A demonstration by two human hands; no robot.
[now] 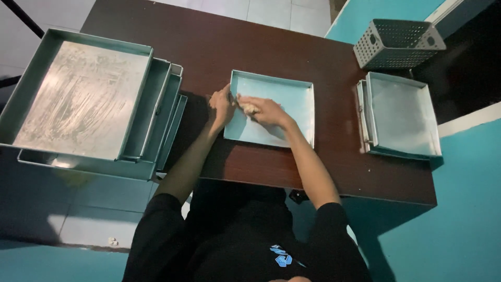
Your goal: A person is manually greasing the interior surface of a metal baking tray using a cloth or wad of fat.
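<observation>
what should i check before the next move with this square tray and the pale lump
1. Left hand holding the square tray at its left rim: ok.
2. Right hand inside the tray, on the pale lump: ok.
3. Tray flat on the dark table: ok.
4. How much of the tray floor is coated: cannot tell.
5. Tray stack to the right, apart from the elbow: ok.
6. Big tray stack overhanging the table's left edge: not ok.

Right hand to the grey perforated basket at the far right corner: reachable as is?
Probably yes. The right hand is pressing a pale lump in the middle tray; bare tabletop lies between it and the basket, nothing blocking, though the arm would need to stretch.
</observation>
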